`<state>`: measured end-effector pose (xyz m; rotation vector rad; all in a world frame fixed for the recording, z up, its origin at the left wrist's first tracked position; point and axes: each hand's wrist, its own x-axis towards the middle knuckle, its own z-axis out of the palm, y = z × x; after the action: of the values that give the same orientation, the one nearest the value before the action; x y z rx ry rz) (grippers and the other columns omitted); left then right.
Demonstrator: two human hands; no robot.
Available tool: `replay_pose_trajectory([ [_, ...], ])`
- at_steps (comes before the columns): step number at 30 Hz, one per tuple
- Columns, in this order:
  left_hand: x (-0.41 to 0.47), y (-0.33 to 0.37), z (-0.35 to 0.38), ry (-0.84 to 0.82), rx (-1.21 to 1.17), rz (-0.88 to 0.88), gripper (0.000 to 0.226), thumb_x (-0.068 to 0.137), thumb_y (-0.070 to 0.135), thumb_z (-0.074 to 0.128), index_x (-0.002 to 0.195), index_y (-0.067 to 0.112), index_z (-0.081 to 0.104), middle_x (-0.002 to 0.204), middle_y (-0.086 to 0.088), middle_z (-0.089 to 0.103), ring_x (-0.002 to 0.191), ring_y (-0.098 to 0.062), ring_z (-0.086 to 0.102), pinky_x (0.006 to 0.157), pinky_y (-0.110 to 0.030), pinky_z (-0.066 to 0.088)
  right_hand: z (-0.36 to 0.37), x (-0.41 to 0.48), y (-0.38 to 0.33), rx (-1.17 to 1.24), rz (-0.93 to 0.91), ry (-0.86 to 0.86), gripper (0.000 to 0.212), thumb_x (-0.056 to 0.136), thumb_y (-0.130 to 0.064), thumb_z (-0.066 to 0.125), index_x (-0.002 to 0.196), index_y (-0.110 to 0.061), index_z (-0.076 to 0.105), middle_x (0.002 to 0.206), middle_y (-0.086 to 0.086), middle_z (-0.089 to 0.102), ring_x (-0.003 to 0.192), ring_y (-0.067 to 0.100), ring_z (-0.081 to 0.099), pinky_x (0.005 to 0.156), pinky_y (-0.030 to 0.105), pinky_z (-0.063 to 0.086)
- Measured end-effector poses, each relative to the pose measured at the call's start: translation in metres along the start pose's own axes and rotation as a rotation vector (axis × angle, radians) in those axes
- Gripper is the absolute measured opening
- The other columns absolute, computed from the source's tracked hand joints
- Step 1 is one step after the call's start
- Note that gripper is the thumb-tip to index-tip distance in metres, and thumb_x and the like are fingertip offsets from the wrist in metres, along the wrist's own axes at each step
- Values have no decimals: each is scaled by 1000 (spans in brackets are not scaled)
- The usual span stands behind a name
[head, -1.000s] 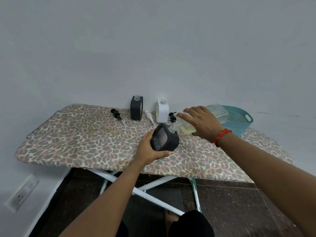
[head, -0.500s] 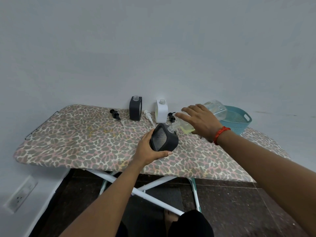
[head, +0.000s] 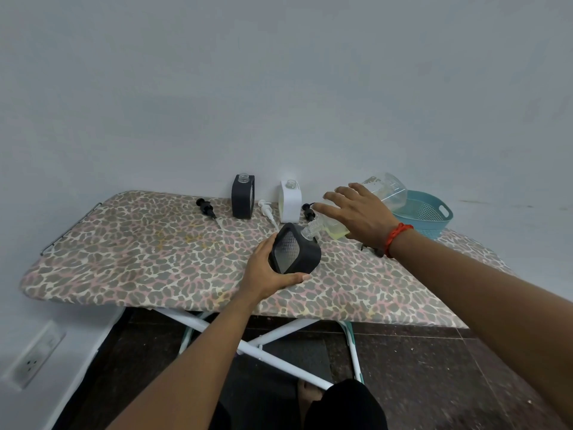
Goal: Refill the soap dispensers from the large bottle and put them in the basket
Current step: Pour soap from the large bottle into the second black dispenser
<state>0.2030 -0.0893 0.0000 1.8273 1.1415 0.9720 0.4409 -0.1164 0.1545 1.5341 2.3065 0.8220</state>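
My left hand (head: 265, 271) grips a black soap dispenser (head: 299, 254), tilted on the ironing board with its clear neck pointing up and right. My right hand (head: 361, 214) lies over the large clear bottle (head: 386, 189) and holds it tipped, mouth down against the dispenser's neck. Yellowish liquid sits low in the bottle near its mouth. Against the wall stand a second black dispenser (head: 242, 197) and a white dispenser (head: 290, 201), both without pumps. The teal basket (head: 434, 220) sits at the far right, behind the bottle.
The leopard-print ironing board (head: 155, 252) stands against a grey wall. Loose pumps lie on it: a black pump (head: 207, 207), a white pump (head: 267, 210) and another black pump (head: 308, 211). A small dark part (head: 372, 250) lies under my right wrist.
My right hand has raised the bottle's base a little, so the bottle is tipped more steeply. My left hand and the black dispenser have stayed in place.
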Motion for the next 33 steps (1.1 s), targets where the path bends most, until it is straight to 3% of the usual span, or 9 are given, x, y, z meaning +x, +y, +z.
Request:
replay_pose_trajectory([
  [12,-2,5,-1,14,-11,9,119,52,71,93,152,31,43,147,13,51,135,-9,49,115,-43,46,-10,5,1,-60,-36,-17,100,64,-24,94,149,-26,41,142,15,54,126,37,54,110,55,40],
  [19,-1,0,-1,12,-1,-55,128,46,80,89,154,32,39,150,11,50,138,-13,49,113,-46,48,-21,10,-4,-109,-62,11,77,81,-5,75,147,-27,43,142,15,53,125,38,54,110,56,37],
  [23,-2,0,-1,20,-14,-46,126,47,75,91,153,30,39,149,10,51,136,-14,50,113,-46,48,-24,15,-4,-174,-115,40,70,84,0,65,145,-28,44,136,15,56,119,38,57,107,56,40],
  [33,-1,0,-1,30,-30,-51,129,49,59,95,157,24,34,152,3,45,139,-16,45,117,-45,43,-41,33,-12,-282,-206,101,55,94,-9,61,143,-29,45,133,12,59,117,36,58,106,54,41],
])
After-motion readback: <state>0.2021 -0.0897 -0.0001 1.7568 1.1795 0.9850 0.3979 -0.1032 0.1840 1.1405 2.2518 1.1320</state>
